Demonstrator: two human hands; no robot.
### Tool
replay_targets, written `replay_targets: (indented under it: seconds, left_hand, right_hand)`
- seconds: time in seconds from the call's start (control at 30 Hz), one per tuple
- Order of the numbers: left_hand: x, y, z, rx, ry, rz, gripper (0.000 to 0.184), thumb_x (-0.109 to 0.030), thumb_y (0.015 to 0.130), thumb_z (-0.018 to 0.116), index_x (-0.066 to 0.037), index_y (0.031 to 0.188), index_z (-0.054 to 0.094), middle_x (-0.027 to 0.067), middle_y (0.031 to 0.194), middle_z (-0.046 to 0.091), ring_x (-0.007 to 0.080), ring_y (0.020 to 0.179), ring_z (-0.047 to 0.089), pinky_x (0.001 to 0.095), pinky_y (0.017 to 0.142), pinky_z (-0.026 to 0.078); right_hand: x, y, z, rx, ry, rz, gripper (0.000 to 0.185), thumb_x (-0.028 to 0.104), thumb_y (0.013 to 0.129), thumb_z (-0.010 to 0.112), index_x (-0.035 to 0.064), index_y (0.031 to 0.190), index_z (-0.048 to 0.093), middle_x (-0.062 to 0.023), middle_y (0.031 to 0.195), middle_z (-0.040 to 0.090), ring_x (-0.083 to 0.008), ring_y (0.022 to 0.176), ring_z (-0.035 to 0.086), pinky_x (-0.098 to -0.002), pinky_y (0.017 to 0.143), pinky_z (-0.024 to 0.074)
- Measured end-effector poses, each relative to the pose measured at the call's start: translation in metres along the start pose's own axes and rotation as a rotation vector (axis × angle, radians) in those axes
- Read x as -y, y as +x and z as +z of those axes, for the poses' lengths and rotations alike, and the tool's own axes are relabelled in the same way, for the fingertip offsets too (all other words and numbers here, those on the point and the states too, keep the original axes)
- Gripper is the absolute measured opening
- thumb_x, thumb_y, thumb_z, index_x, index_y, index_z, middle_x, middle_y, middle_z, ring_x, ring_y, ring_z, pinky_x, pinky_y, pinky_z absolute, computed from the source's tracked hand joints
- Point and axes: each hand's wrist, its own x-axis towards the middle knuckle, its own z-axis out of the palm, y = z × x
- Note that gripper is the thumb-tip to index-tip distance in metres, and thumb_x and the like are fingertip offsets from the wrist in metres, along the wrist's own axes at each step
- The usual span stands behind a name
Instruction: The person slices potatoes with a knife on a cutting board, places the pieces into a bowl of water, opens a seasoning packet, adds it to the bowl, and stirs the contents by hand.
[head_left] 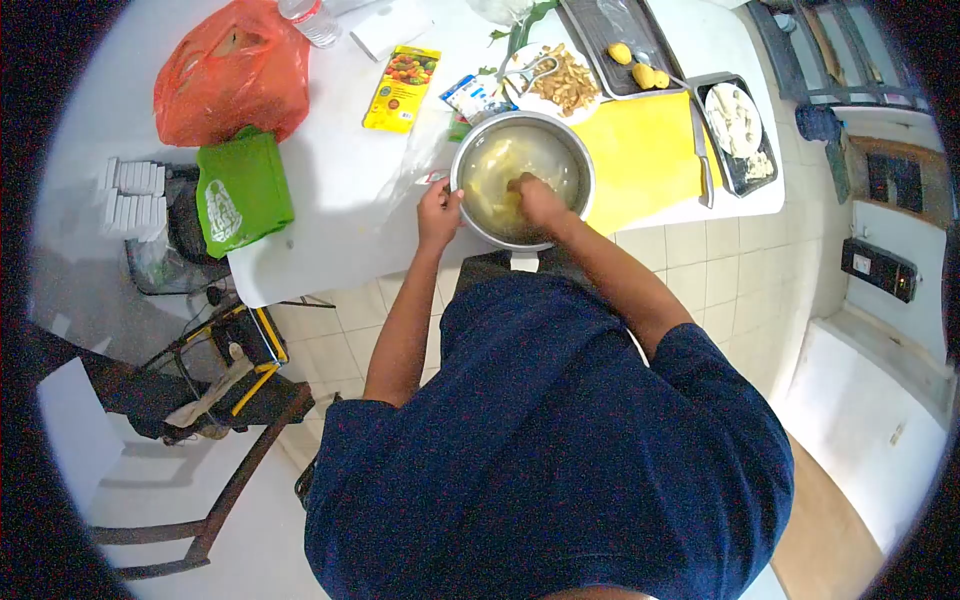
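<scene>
A round metal bowl [588, 165] stands at the table's near edge, holding cloudy liquid with pale yellow pieces in it. My left hand [438, 212] grips the bowl's left rim, fingers closed around it. Inside the bowl is my right hand [541, 207], with its fingers curled down into the liquid. What those fingers hold, if anything, is hidden. Just behind the bowl lie a plate of brown peelings [568, 85] with a peeler [541, 67] on it and a blue and white packet [474, 98].
A yellow sheet [640, 150] lies right of the bowl, with a knife [703, 165] on its edge. Beyond are a dark tray [590, 25] with potatoes [643, 75] and another tray [745, 185] with white food. Leftward lie a yellow packet [402, 90], red bag [235, 80] and green bag [250, 190].
</scene>
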Motion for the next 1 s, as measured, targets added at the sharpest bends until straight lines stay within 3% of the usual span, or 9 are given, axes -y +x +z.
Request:
replay_targets:
  seconds: [0.2, 0.3, 0.4, 0.6, 0.7, 0.83, 0.87, 0.97, 1.0]
  left_hand:
    - [0.010, 0.005, 0.001, 0.015, -0.091, 0.055, 0.031, -0.011, 0.089, 0.061, -0.002, 0.119, 0.058, 0.0064, 0.078, 0.067, 0.0111, 0.053, 0.059, 0.0269, 0.045, 0.052]
    - [0.006, 0.004, 0.001, 0.015, -0.063, 0.051, 0.031, -0.012, 0.089, 0.062, -0.002, 0.119, 0.058, 0.0055, 0.074, 0.065, 0.0107, 0.053, 0.059, 0.0271, 0.045, 0.052]
    - [0.001, 0.002, -0.002, 0.009, 0.000, 0.080, 0.034, -0.007, 0.086, 0.062, 0.002, 0.119, 0.057, 0.0113, 0.079, 0.067, 0.0150, 0.056, 0.063, 0.0286, 0.043, 0.053]
    - [-0.003, 0.000, 0.003, -0.042, -0.062, 0.042, 0.031, -0.005, 0.086, 0.062, -0.002, 0.117, 0.060, 0.0110, 0.074, 0.066, 0.0148, 0.054, 0.062, 0.0298, 0.042, 0.054]
    - [-0.005, -0.001, 0.002, -0.042, -0.007, 0.039, 0.030, -0.005, 0.087, 0.061, -0.005, 0.116, 0.061, 0.0121, 0.075, 0.067, 0.0160, 0.055, 0.064, 0.0298, 0.042, 0.054]
    - [-0.003, 0.000, 0.004, -0.045, 0.014, 0.031, 0.029, -0.006, 0.086, 0.062, -0.004, 0.115, 0.061, 0.0148, 0.079, 0.068, 0.0181, 0.057, 0.065, 0.0304, 0.043, 0.054]
    - [-0.002, 0.001, 0.003, -0.042, 0.016, 0.031, 0.029, -0.007, 0.086, 0.063, -0.004, 0.115, 0.061, 0.0153, 0.080, 0.068, 0.0185, 0.058, 0.066, 0.0306, 0.044, 0.054]
    - [0.022, 0.010, 0.004, -0.080, 0.102, 0.133, 0.029, -0.008, 0.085, 0.064, -0.003, 0.114, 0.062, 0.0161, 0.083, 0.069, 0.0191, 0.061, 0.067, 0.0311, 0.045, 0.055]
    - [0.028, 0.013, 0.005, -0.100, 0.143, 0.186, 0.030, -0.009, 0.085, 0.065, -0.003, 0.114, 0.062, 0.0163, 0.083, 0.069, 0.0191, 0.062, 0.067, 0.0313, 0.046, 0.055]
  right_hand:
    - [-0.017, 0.026, -0.018, -0.205, 0.117, -0.051, 0.048, 0.004, 0.076, 0.056, -0.0016, 0.123, 0.052, -0.0256, 0.118, 0.056, -0.0418, 0.107, 0.055, -0.0441, 0.098, 0.0422]
    - [-0.016, 0.042, -0.014, -0.312, 0.010, 0.004, 0.050, 0.011, 0.079, 0.060, -0.0029, 0.126, 0.048, -0.0250, 0.122, 0.053, -0.0444, 0.114, 0.049, -0.0469, 0.101, 0.0381]
    - [-0.012, 0.060, -0.007, -0.417, 0.070, -0.115, 0.054, 0.019, 0.081, 0.063, 0.0003, 0.129, 0.046, -0.0239, 0.125, 0.051, -0.0461, 0.117, 0.044, -0.0487, 0.103, 0.0358]
    - [0.026, 0.076, 0.002, -0.162, 0.088, -0.162, 0.045, 0.020, 0.081, 0.062, 0.0041, 0.122, 0.054, -0.0232, 0.120, 0.055, -0.0415, 0.114, 0.049, -0.0464, 0.102, 0.0369]
    - [0.029, 0.075, 0.020, -0.181, -0.050, -0.349, 0.036, 0.017, 0.080, 0.061, 0.0054, 0.115, 0.059, -0.0235, 0.114, 0.059, -0.0391, 0.109, 0.053, -0.0464, 0.099, 0.0395]
    - [0.023, 0.068, 0.040, 0.125, -0.265, -0.323, 0.025, 0.019, 0.083, 0.056, 0.0042, 0.101, 0.064, -0.0203, 0.095, 0.064, -0.0385, 0.091, 0.062, -0.0459, 0.081, 0.0493]
    - [0.019, 0.065, 0.042, 0.078, -0.261, -0.428, 0.022, 0.014, 0.081, 0.054, -0.0010, 0.091, 0.066, -0.0230, 0.092, 0.066, -0.0390, 0.083, 0.066, -0.0477, 0.074, 0.0541]
    - [0.020, 0.037, 0.032, 0.076, -0.111, -0.468, 0.022, 0.015, 0.081, 0.055, 0.0035, 0.094, 0.067, -0.0216, 0.090, 0.067, -0.0375, 0.081, 0.067, -0.0470, 0.073, 0.0543]
    - [0.014, 0.035, 0.034, 0.188, -0.154, -0.406, 0.025, 0.017, 0.083, 0.053, 0.0056, 0.102, 0.064, -0.0206, 0.096, 0.066, -0.0372, 0.085, 0.066, -0.0457, 0.076, 0.0531]
